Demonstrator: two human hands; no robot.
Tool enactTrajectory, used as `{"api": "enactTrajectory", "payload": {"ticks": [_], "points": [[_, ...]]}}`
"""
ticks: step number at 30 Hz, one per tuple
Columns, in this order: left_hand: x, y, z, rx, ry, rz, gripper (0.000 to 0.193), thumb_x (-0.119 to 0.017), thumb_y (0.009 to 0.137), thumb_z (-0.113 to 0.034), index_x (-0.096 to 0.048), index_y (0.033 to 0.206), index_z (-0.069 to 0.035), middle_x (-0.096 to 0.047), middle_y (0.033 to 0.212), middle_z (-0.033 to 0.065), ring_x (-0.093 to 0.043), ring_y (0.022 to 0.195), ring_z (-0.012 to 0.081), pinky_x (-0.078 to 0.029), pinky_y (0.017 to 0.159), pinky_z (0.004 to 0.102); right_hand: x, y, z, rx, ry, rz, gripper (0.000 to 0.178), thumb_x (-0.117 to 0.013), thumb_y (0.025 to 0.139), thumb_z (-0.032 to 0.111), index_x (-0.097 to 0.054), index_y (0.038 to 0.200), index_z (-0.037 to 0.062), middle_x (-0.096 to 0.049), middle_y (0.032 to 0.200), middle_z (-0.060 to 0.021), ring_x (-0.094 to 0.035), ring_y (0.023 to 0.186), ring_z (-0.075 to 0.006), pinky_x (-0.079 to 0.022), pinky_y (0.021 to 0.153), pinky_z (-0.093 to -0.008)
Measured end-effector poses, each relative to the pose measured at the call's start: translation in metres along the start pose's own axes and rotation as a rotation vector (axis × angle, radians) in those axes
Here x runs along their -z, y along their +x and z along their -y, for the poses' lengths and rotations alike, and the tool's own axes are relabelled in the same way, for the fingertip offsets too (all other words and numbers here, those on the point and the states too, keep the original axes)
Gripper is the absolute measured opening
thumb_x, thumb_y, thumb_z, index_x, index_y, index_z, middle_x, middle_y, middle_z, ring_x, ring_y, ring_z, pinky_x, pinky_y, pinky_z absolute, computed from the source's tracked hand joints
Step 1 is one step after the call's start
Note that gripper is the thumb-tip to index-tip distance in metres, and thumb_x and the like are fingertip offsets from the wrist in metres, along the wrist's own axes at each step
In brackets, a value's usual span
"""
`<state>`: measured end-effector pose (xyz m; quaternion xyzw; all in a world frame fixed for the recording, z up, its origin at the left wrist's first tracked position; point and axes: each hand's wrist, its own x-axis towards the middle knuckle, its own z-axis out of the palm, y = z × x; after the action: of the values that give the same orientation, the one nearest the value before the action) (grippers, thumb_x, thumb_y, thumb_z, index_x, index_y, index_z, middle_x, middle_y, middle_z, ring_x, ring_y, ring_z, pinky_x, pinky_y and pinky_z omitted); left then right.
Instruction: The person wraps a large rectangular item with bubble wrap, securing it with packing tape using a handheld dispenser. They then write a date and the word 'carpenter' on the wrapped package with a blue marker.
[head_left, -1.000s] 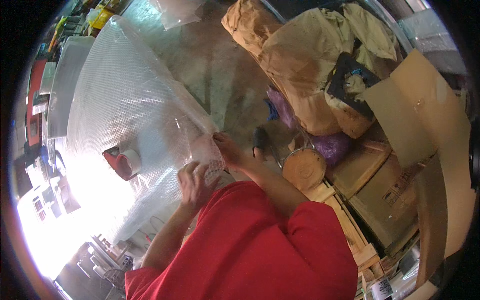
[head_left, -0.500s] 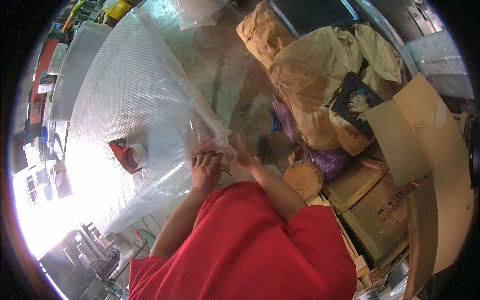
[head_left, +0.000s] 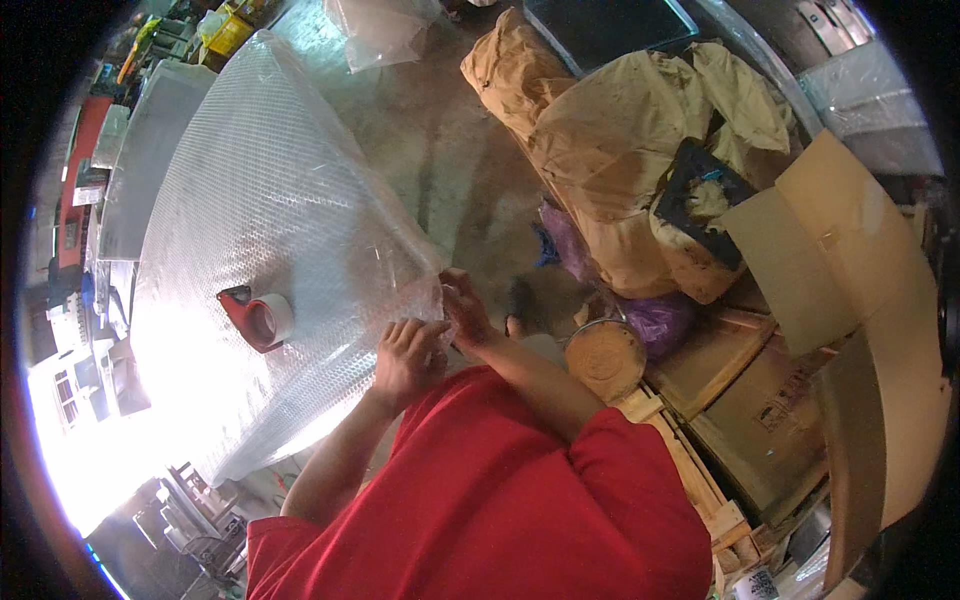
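A large sheet of clear bubble wrap (head_left: 270, 200) lies over a broad flat surface to my left, and its corner reaches in front of my body. My right hand (head_left: 470, 312) is closed on that near right corner of the wrap. Just left of it, my left hand (head_left: 408, 352) has its fingers bent over the wrap's near edge, gripping it. The fingertips of both hands are partly hidden. A red tape dispenser (head_left: 240, 312) with a roll of tape (head_left: 270, 318) rests on top of the wrap, left of my hands.
Right of me stand a round-topped stool (head_left: 606, 358), wooden crating (head_left: 690, 470) and an open cardboard box (head_left: 850, 240). Brown paper-like covering (head_left: 610, 140) drapes a long bulky stack, with a black frame-shaped piece (head_left: 700, 190) on it. A purple plastic bag (head_left: 660, 322) lies beside the stool.
Both hands stay at the wrap's near corner. My right hand has moved slightly left and now grips the edge with its fingers curled; the wrap's corner has been drawn in or folded.
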<state>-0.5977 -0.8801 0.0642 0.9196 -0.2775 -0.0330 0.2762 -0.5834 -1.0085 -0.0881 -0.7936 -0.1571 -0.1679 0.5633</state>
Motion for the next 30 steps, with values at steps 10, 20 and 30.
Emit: {"api": "enactTrajectory", "payload": {"ticks": [10, 20, 30], "points": [[-0.002, 0.025, 0.01, 0.022, 0.183, 0.172, 0.025, -0.068, 0.077, -0.005, -0.068, 0.102, -0.008, -0.065, 0.13, 0.0102, -0.062, 0.114, 0.0301, -0.05, 0.095, 0.0444, 0.017, -0.023, -0.023, -0.719, 0.47, -0.012, 0.041, -0.071, 0.089, 0.03, -0.064, 0.121, 0.0035, -0.068, 0.116, -0.0151, -0.066, 0.101, -0.0282, -0.051, 0.087, -0.0382], [0.002, 0.021, 0.011, 0.038, 0.181, 0.211, 0.029, -0.065, 0.078, -0.005, -0.068, 0.106, -0.009, -0.066, 0.131, 0.0061, -0.062, 0.115, 0.0274, -0.051, 0.095, 0.0445, -0.014, -0.047, -0.041, -0.754, 0.387, 0.454, 0.032, -0.053, 0.098, 0.03, -0.067, 0.104, 0.0013, -0.066, 0.089, -0.0162, -0.064, 0.087, -0.0355, -0.049, 0.082, -0.0465], [-0.003, 0.015, 0.014, 0.097, 0.108, 0.223, 0.037, -0.065, 0.082, -0.005, -0.066, 0.118, -0.012, -0.064, 0.135, 0.0051, -0.06, 0.118, 0.0309, -0.046, 0.102, 0.0466, -0.026, -0.027, -0.02, -1.178, 1.177, -0.134, 0.013, -0.06, 0.094, 0.012, -0.062, 0.106, 0.008, -0.06, 0.089, -0.0036, -0.059, 0.069, -0.0169, -0.051, 0.06, -0.0328]]}}
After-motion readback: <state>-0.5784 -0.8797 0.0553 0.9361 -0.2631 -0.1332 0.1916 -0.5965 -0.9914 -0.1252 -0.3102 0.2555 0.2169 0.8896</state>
